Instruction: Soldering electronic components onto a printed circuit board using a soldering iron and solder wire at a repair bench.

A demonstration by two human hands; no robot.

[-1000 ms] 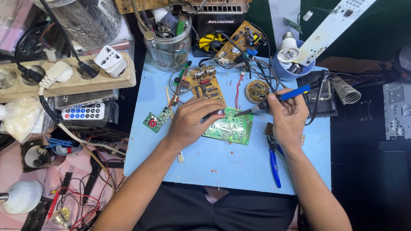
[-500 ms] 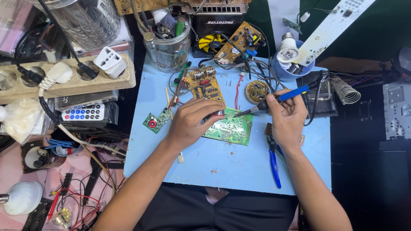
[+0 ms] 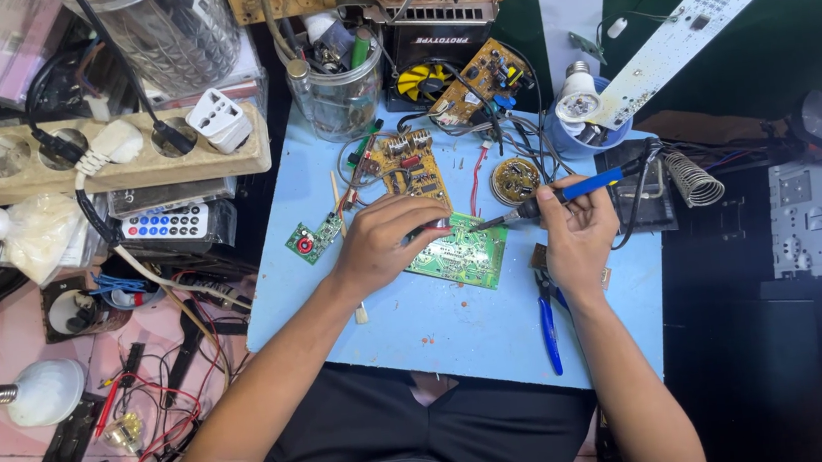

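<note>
While the left hand [image 3: 380, 249] presses on the green circuit board [image 3: 460, 253], its grip is closed on a thin dark piece whose kind cannot be told. This board lies flat on the blue bench [image 3: 441, 329], between both hands. Right of it, the right hand [image 3: 575, 235] has its grip clamped on a blue-handled soldering iron [image 3: 553, 197], tip over the board's upper edge. Blue pliers [image 3: 548, 313] lie below that hand.

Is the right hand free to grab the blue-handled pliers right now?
Probably not: the right hand is gripping the soldering iron. The pliers lie uncovered on the blue board just beneath its wrist.
</note>
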